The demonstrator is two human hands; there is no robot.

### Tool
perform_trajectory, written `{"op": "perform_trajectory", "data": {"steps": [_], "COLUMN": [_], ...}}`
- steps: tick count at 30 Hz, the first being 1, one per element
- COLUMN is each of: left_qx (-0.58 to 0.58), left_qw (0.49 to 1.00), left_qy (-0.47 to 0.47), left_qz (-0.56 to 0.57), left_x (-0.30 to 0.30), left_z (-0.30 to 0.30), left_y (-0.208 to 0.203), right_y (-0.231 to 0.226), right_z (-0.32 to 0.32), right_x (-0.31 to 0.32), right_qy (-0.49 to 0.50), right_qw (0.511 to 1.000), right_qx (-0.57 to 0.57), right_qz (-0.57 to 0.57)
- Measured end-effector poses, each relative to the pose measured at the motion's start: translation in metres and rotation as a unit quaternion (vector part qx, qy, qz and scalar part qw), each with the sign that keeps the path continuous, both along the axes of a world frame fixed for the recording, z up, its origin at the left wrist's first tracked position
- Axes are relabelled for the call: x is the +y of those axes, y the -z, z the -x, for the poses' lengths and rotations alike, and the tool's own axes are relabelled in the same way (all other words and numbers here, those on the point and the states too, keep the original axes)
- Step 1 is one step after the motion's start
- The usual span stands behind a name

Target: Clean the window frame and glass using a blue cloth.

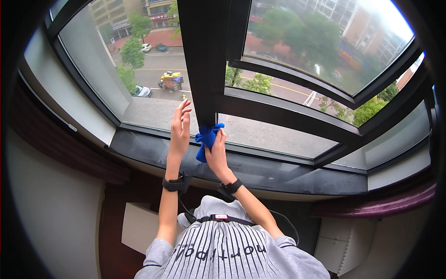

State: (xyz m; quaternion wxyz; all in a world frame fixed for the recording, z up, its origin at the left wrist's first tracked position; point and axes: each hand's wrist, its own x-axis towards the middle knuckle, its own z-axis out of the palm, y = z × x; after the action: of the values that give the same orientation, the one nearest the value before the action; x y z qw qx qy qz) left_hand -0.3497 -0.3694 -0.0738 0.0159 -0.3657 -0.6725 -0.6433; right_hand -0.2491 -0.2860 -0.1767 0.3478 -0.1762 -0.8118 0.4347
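Observation:
My right hand (217,156) grips a bunched blue cloth (207,139) and presses it to the bottom of the dark upright window post (202,60). The cloth's lower end hangs over the dark stone sill (274,173). Just left of the post, my left hand (180,128) is raised by the left window pane (151,69), its fingers stretched upward and holding nothing. Whether those fingertips touch the glass or the frame I cannot tell. Each wrist wears a black strap.
A window sash (325,42) is tilted out at the upper right. Purple curtains (371,204) hang at both sides. White cabinets (332,242) stand below on the right, with a white box-like piece (137,228) on the left. Outside lies a street with vehicles and trees.

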Motion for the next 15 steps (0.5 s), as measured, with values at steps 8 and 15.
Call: {"op": "perform_trajectory", "data": {"steps": [8,15], "left_qx": [-0.073,-0.118], "left_qw": [0.991,0.985], "left_qy": [-0.089,-0.127], "left_qz": [-0.069,-0.018], "left_x": [-0.012,-0.042], "left_z": [-0.008,0.001], "left_y": [0.036,0.075], "right_y": [-0.003,0.097], "right_z": [0.029,0.011], "right_x": [0.009,0.003], "right_qy": [0.07,-0.05], "right_qw": [0.946,0.855], "right_qx": [0.039,-0.15], "right_qz": [-0.313,-0.494]}}
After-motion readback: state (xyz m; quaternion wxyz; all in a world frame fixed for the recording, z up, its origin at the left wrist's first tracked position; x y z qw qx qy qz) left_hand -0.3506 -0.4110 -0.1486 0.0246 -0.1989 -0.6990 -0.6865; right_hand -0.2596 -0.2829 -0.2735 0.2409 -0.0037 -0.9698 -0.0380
